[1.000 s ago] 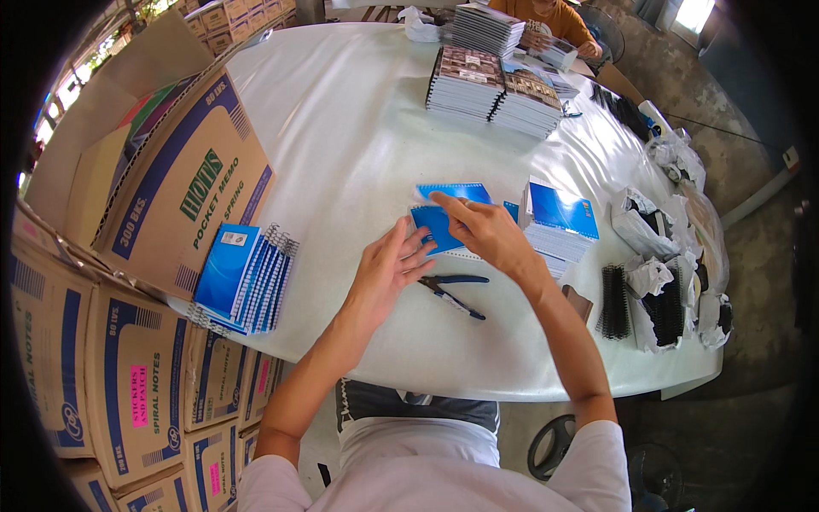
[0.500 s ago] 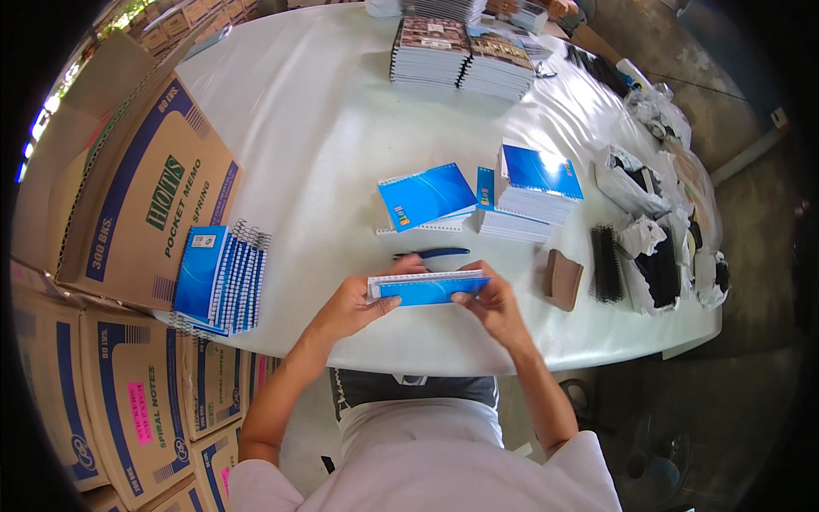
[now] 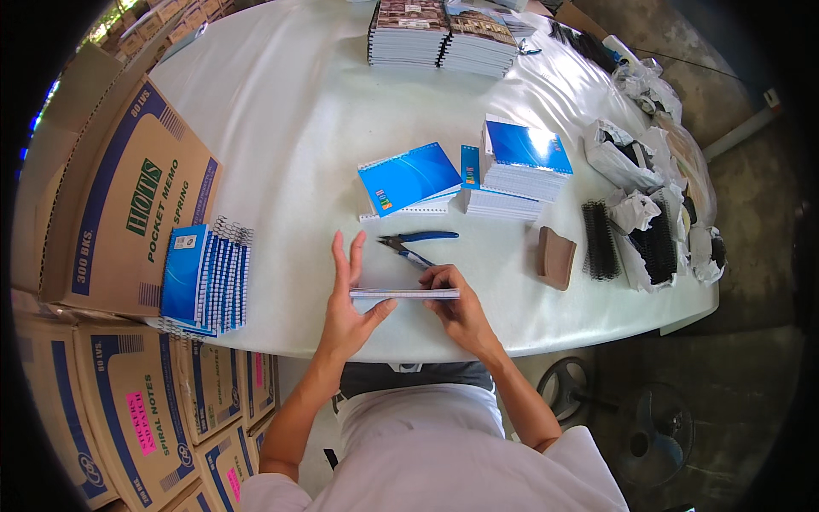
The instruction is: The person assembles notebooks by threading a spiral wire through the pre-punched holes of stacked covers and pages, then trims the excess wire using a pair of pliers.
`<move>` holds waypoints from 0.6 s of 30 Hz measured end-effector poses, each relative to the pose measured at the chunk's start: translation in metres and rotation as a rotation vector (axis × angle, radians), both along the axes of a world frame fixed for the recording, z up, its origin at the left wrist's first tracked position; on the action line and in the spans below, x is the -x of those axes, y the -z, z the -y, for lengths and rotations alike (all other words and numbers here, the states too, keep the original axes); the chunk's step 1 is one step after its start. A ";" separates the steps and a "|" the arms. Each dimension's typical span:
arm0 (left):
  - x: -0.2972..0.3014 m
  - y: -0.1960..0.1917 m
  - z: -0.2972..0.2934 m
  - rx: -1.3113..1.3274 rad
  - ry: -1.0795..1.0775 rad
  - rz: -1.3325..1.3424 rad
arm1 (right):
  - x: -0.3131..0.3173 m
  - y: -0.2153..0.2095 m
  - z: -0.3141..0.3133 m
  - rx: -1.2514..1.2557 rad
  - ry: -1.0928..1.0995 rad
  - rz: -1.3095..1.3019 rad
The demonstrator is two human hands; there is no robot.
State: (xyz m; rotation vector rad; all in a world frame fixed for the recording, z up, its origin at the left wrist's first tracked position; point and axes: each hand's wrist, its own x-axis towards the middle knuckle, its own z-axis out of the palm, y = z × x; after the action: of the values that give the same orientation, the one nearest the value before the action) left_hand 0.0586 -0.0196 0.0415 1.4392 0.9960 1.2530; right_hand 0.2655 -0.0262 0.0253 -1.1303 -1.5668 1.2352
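A small notepad [image 3: 403, 294] is held level above the near side of the table, its thin page edge turned up toward me. My right hand [image 3: 459, 311] grips its right end, fingers behind and thumb in front. At the other end, my left hand [image 3: 343, 311] has its fingers stretched upward and apart, with the palm and thumb against the pad. Just beyond the pad lie blue-handled pliers [image 3: 420, 241], jaws pointing left. Farther off are a loose blue-covered pad [image 3: 411, 177] with punched edge holes and a taller stack of blue pads [image 3: 527, 154].
Spiral-bound blue memo books [image 3: 200, 277] stand by a large carton [image 3: 141, 205] on the left. A brown block [image 3: 556, 258], black wire coils [image 3: 601, 241] and plastic-wrapped bundles [image 3: 636, 162] line the right side. Thick bound books [image 3: 408, 38] sit at the far edge.
The pad has tipped from showing its blue cover to showing its edge. My left fingers have straightened upward. The pliers, partly hidden before, now show in full. The whole view has shifted slightly.
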 end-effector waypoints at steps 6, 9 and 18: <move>-0.006 -0.035 -0.003 -0.339 -0.225 -0.412 | -0.002 -0.001 0.001 -0.027 0.037 0.090; -0.036 -0.076 -0.009 -0.622 -0.017 -1.169 | -0.005 -0.007 -0.001 0.052 0.030 0.089; -0.045 -0.065 -0.017 -0.257 0.438 -1.268 | -0.206 -0.045 -0.085 -0.440 0.872 1.144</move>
State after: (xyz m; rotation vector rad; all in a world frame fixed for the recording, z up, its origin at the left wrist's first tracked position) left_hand 0.1034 -0.0021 0.1068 2.5538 1.1806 0.0134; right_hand 0.4719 0.0587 0.0698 -2.0235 -1.5936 -0.4405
